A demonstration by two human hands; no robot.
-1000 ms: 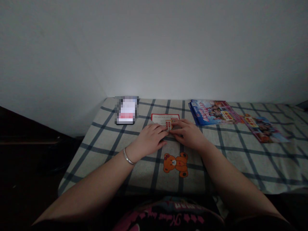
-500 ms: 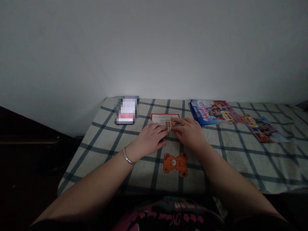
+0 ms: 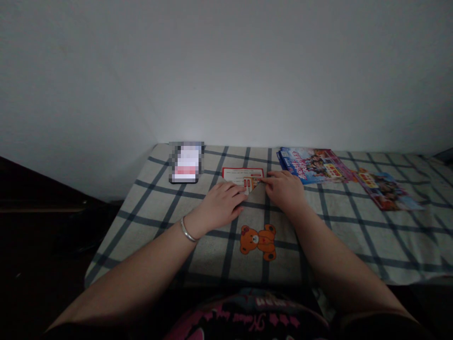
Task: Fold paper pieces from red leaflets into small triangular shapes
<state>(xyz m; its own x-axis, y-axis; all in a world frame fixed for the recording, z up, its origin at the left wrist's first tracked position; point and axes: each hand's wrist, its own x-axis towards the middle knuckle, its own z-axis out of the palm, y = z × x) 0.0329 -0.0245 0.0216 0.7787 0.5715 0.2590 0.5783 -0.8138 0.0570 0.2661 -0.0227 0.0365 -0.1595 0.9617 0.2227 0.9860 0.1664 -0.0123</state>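
Note:
A small sheet of paper (image 3: 244, 174) with a red border and printed text lies on the tablecloth, its lower corners folded in toward the middle. My left hand (image 3: 222, 200) rests flat over its lower left side, fingers stretched out and slightly apart, covering that part. At the right fold, the extended index finger of my right hand (image 3: 286, 189) touches the paper's edge. The other right fingers are loosely bent, and the thumb is partly hidden. Between the hands shows a folded flap (image 3: 248, 183) with red and orange print.
A phone with a blurred screen (image 3: 187, 163) lies at the back left. Several colourful flyers (image 3: 311, 165) are stacked at the back right, with another flyer (image 3: 387, 189) beside them. The checked tablecloth (image 3: 219, 255) bears a bear print (image 3: 258, 242). A wall stands behind.
My right hand has shifted slightly right, from the middle of the paper to its right edge, uncovering more of the folded flap. My left hand has stayed in place.

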